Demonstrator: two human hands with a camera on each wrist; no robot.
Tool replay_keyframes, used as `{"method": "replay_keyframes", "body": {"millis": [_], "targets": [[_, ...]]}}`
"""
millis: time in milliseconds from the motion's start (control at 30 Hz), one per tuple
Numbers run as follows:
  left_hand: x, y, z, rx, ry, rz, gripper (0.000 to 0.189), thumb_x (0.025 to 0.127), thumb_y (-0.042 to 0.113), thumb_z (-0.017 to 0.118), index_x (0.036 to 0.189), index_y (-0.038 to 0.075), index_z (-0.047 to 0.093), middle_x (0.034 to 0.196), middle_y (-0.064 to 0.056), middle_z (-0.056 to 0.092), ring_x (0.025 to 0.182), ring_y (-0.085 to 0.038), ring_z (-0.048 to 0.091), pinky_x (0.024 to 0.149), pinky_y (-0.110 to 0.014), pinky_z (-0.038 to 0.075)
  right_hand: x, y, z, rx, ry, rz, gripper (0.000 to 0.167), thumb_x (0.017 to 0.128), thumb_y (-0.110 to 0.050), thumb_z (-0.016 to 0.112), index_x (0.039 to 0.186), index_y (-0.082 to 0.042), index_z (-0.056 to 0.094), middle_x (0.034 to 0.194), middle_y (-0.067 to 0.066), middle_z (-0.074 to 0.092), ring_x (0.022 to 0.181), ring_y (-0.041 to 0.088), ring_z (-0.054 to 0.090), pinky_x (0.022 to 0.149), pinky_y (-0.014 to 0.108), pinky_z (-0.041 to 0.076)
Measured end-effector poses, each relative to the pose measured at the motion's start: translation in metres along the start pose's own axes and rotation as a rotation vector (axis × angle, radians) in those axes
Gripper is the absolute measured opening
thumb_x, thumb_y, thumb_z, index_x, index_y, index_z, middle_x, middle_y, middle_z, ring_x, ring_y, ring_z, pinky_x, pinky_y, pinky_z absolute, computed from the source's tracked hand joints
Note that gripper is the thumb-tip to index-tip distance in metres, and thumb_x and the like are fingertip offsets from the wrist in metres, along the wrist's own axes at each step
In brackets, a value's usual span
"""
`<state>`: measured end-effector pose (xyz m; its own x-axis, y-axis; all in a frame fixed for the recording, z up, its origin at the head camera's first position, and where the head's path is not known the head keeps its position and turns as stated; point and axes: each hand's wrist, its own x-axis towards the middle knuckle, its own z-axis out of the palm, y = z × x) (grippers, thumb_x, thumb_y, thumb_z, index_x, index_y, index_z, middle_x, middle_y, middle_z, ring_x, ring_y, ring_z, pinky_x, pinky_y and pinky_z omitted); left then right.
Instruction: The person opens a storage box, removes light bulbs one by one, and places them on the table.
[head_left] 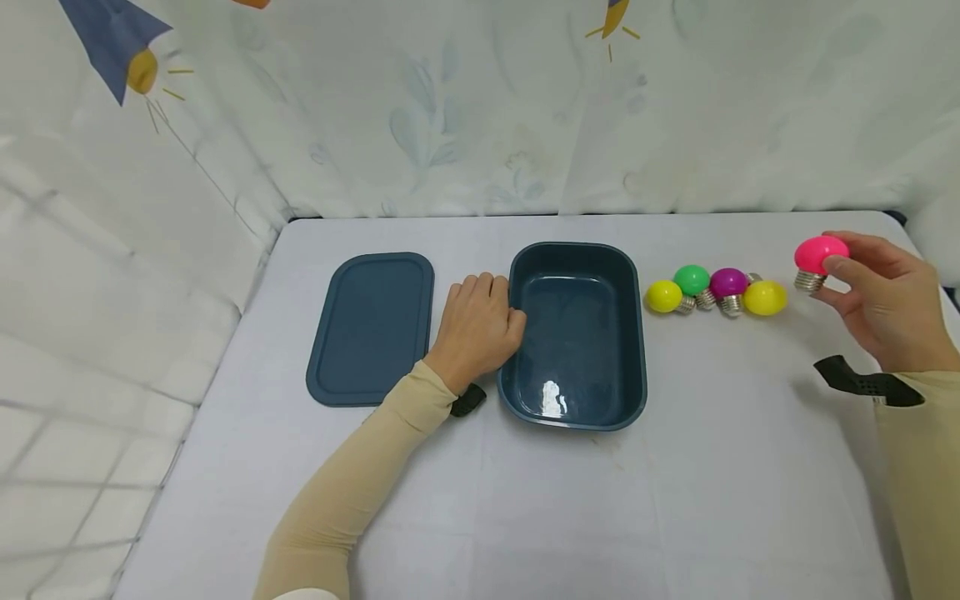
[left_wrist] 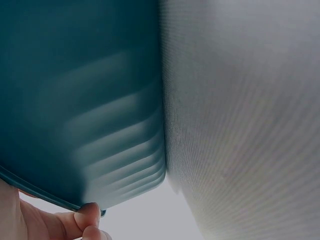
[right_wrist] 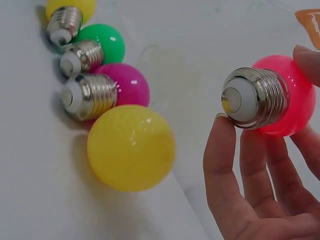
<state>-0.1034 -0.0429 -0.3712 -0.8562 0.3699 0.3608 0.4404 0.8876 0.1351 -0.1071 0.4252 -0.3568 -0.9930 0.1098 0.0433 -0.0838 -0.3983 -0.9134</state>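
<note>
My right hand (head_left: 888,292) holds a pink light bulb (head_left: 821,252) above the right side of the table, its metal screw base pointing down. In the right wrist view the thumb and fingers (right_wrist: 222,165) surround that bulb. Just left of it lie a yellow bulb (head_left: 765,298), a purple bulb (head_left: 728,283), a green bulb (head_left: 692,280) and another yellow bulb (head_left: 664,296), in a row. My left hand (head_left: 480,321) grips the left rim of a dark blue rectangular container (head_left: 641,350). In the left wrist view, fingertips pinch the rim's edge. Inside the container only its shiny bottom shows.
A matching dark blue lid (head_left: 371,329) lies flat on the white-covered table (head_left: 555,517), left of the container and beside my left forearm. Patterned curtain fabric (head_left: 480,108) hangs behind the table's far edge, with more white fabric at the left.
</note>
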Motion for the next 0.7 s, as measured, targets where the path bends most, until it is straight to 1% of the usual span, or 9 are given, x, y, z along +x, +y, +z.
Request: {"method": "replay_keyframes", "body": {"millis": [200,333,367,467,567,700], "targets": [[0.000,0.000,0.001,-0.002,-0.006,-0.004,0.021,0.091,0.022,0.040,0.080,0.008,0.052,0.074,-0.007,0.048,0.067,-0.027,0.044,0.063,-0.038,0.036,0.005,0.006,-0.011,-0.151,0.049,0.055,0.040,0.096,0.000,0.066,0.136,-0.004,0.066,0.126,-0.002,0.062,0.106,0.011,0.063,0.071,0.021,0.062],[0.000,0.000,0.000,-0.006,-0.008,-0.006,0.021,0.091,0.022,0.040,0.080,0.008,0.051,0.074,-0.007,0.048,0.067,-0.026,0.043,0.063,-0.038,0.035,0.010,0.008,-0.016,-0.230,0.079,0.084,0.042,0.095,-0.004,0.069,0.137,-0.008,0.066,0.127,-0.005,0.061,0.110,0.009,0.058,0.070,0.018,0.061],[0.000,-0.001,0.002,-0.002,0.001,-0.003,0.020,0.091,0.022,0.040,0.079,0.009,0.051,0.074,-0.007,0.047,0.066,-0.026,0.043,0.063,-0.038,0.035,0.011,0.008,-0.017,-0.256,0.086,0.092,0.043,0.094,-0.006,0.070,0.137,-0.009,0.066,0.127,-0.006,0.060,0.110,0.009,0.056,0.069,0.017,0.060],[0.000,-0.001,0.002,-0.004,0.005,0.000,0.020,0.090,0.021,0.040,0.079,0.009,0.051,0.074,-0.007,0.047,0.066,-0.025,0.042,0.062,-0.038,0.034,0.015,0.010,-0.021,-0.332,0.094,0.117,0.045,0.093,-0.009,0.074,0.137,-0.012,0.067,0.126,-0.008,0.059,0.108,0.007,0.057,0.068,0.015,0.059],[0.000,-0.001,0.002,-0.003,0.007,0.001,0.020,0.090,0.021,0.040,0.079,0.009,0.051,0.073,-0.007,0.047,0.065,-0.025,0.042,0.062,-0.037,0.033,0.018,0.011,-0.024,-0.453,0.081,0.148,0.046,0.092,-0.014,0.075,0.138,-0.014,0.066,0.123,-0.011,0.058,0.104,0.004,0.058,0.067,0.012,0.057],[0.000,0.000,0.000,-0.007,-0.001,-0.001,0.020,0.091,0.021,0.040,0.079,0.008,0.051,0.073,-0.007,0.047,0.066,-0.026,0.042,0.062,-0.037,0.033,0.021,0.011,-0.027,-0.718,0.070,0.214,0.049,0.097,-0.026,0.071,0.144,-0.020,0.060,0.120,-0.020,0.057,0.100,-0.002,0.058,0.068,0.009,0.055]]}}
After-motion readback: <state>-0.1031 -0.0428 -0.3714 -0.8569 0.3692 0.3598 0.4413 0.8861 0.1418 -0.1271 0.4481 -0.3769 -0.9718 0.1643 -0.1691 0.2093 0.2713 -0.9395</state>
